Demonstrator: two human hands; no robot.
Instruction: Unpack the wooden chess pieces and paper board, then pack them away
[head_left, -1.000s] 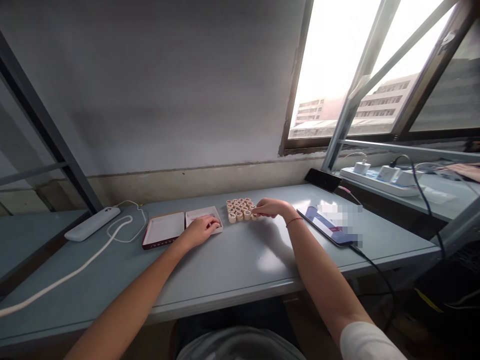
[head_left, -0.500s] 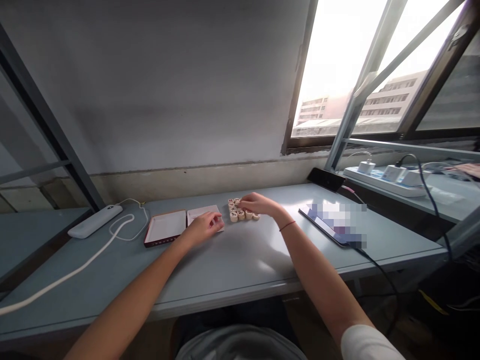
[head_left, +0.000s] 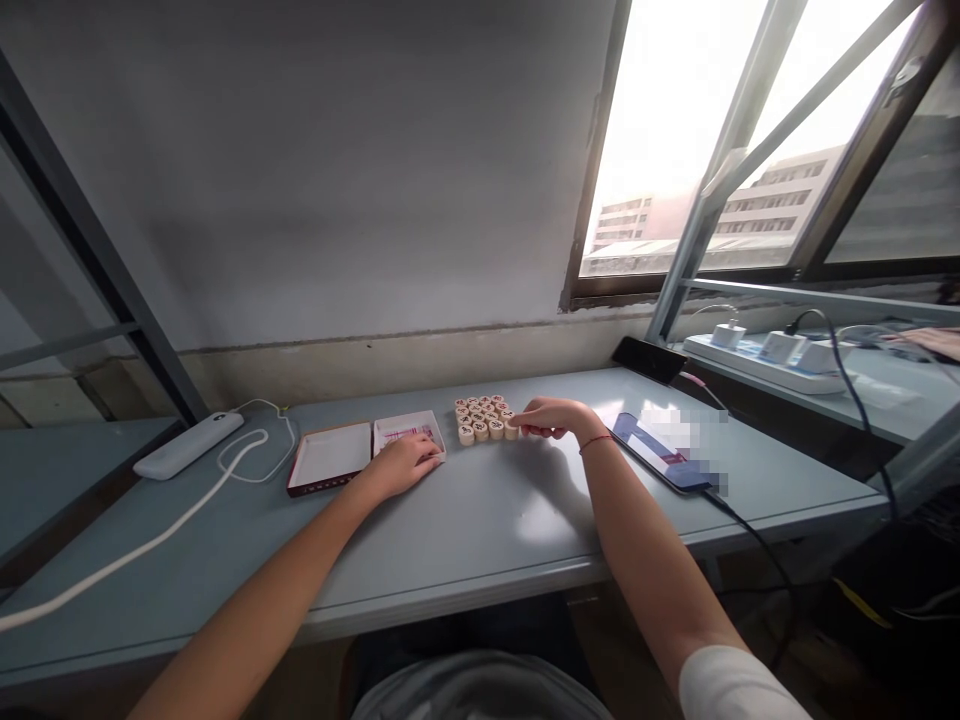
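A compact block of round wooden Chinese chess pieces [head_left: 480, 420], marked with characters on top, sits on the desk in neat rows. From its right side my right hand [head_left: 553, 416] reaches in, index finger stretched out and touching the front right piece, the other fingers partly curled below. My left hand [head_left: 405, 463] lies over the near edge of a white box half [head_left: 435, 425], fingers loosely stretched and holding nothing. Inside that half a pinkish printed item partly shows. Joined at its left is a shallow dark red box half [head_left: 334, 455] with a white inside.
A phone or tablet [head_left: 660, 455] with a dark cable lies at the right. Behind it are a black device [head_left: 649, 360] and a power strip [head_left: 765, 365] with plugs. A white power bank-like object [head_left: 189, 445] and a thick white cable [head_left: 187, 515] lie left.
My right hand has moved from the top of the pieces to their right side, uncovering the block. My left hand has lowered and flattened onto the box edge.
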